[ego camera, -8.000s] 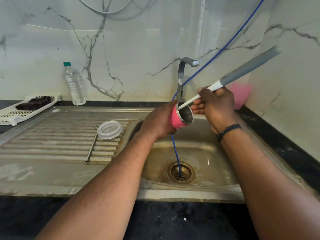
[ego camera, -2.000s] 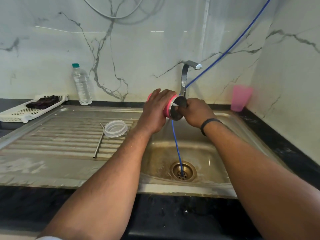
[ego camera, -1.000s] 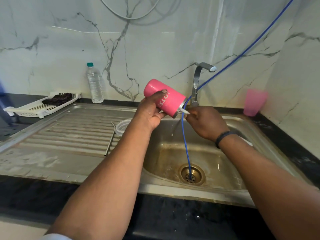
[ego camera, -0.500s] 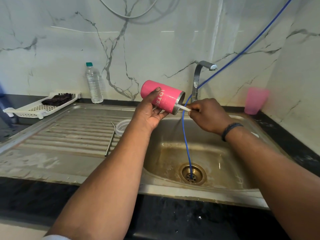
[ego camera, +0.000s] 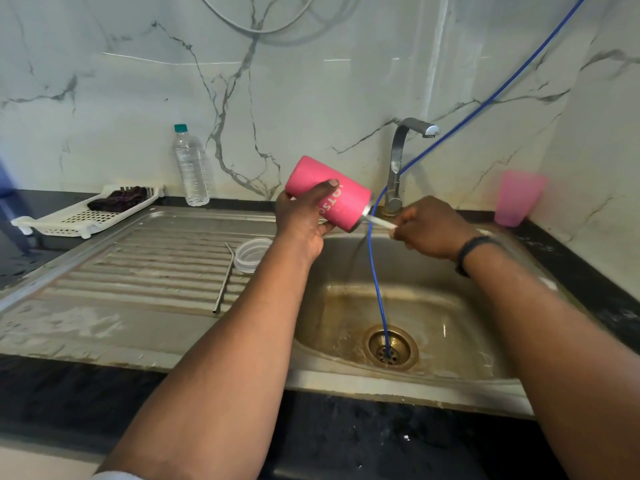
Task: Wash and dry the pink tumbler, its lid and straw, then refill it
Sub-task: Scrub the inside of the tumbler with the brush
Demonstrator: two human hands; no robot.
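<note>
My left hand [ego camera: 303, 220] grips the pink tumbler [ego camera: 341, 192], tilted on its side over the sink [ego camera: 398, 379] with its mouth down to the right. My right hand [ego camera: 429, 228] holds the white handle of a bottle brush [ego camera: 379, 221] whose head is inside the tumbler's mouth. The clear lid [ego camera: 251, 252] lies on the drainboard, partly behind my left forearm. Just left of the lid lies the metal straw [ego camera: 223, 278].
A tap [ego camera: 398, 161] stands behind the basin, and a blue hose [ego camera: 377, 289] runs down into the drain [ego camera: 389, 348]. A water bottle [ego camera: 189, 166] and a white tray [ego camera: 86, 211] with a dark cloth sit at the back left. A pink cup [ego camera: 516, 197] stands back right.
The tumbler has turned from mouth-toward-me to lying sideways with its base up-left. My right hand has drawn back slightly right, so more of the white brush handle shows.
</note>
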